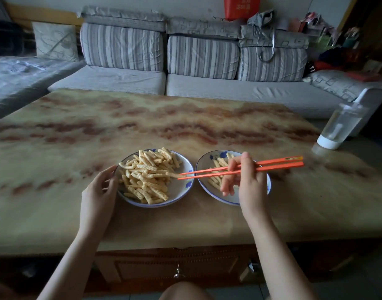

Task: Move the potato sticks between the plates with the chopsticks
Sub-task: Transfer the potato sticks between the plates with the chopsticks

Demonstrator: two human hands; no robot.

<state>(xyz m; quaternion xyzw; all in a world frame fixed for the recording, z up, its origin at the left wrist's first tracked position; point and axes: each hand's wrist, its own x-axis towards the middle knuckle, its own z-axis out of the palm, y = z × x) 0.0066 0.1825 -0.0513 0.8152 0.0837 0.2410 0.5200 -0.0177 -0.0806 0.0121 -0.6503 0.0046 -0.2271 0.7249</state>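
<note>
Right hand (248, 187) grips chopsticks (272, 166), tips astride a potato stick (174, 175) at centre; left hand (99, 191) holds left plate (155, 205) by its rim. Squeeze evenly, lift level.

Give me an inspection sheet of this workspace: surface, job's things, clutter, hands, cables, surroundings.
Surface: marble-patterned table, dimly lit.
Job's things: left plate heaped with potato sticks; right plate holds only a few; orange chopsticks, tips at one stick by the left plate's right edge.
Clutter: water bottle at the table's far right corner.
Hands: left hand holds the left plate's rim; right hand grips the chopsticks over the right plate.
Cables: nothing seen.
Surroundings: striped sofa behind the table; red bag above it; drawer under the table.
</note>
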